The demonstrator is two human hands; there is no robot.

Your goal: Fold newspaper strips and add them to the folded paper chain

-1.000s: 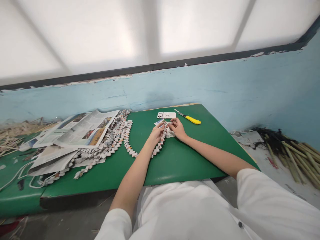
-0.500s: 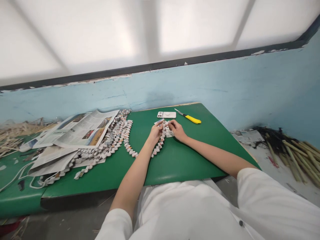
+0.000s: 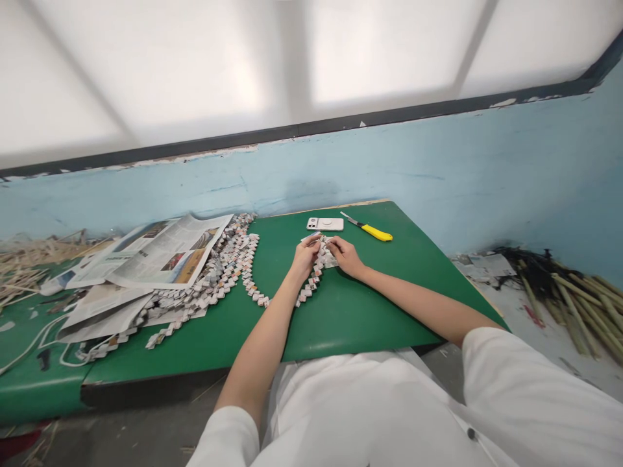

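Observation:
A zigzag chain of folded newspaper (image 3: 307, 290) curves across the green table toward my hands. My left hand (image 3: 306, 255) is closed on the upper end of this chain, fingers pinched together. Close beside it on the right, my right hand (image 3: 346, 256) pinches the folded paper at the same end. A small piece of newspaper (image 3: 331, 261) shows between and under the hands. The fingertips partly hide the folds there. The chain's other side runs left to a heap of similar folded-paper chains (image 3: 214, 288).
Behind my hands lie a white phone (image 3: 325, 224) and a yellow-handled knife (image 3: 377, 233). Newspaper sheets (image 3: 165, 259) cover part of the heap at left, near a white cable (image 3: 63, 353). The green table (image 3: 360, 324) meets a blue wall. Cut stalks (image 3: 579, 311) lie on the floor at right.
My right hand's fingers have shifted slightly, and less of the newspaper piece shows beside them. My left hand keeps its hold on the chain.

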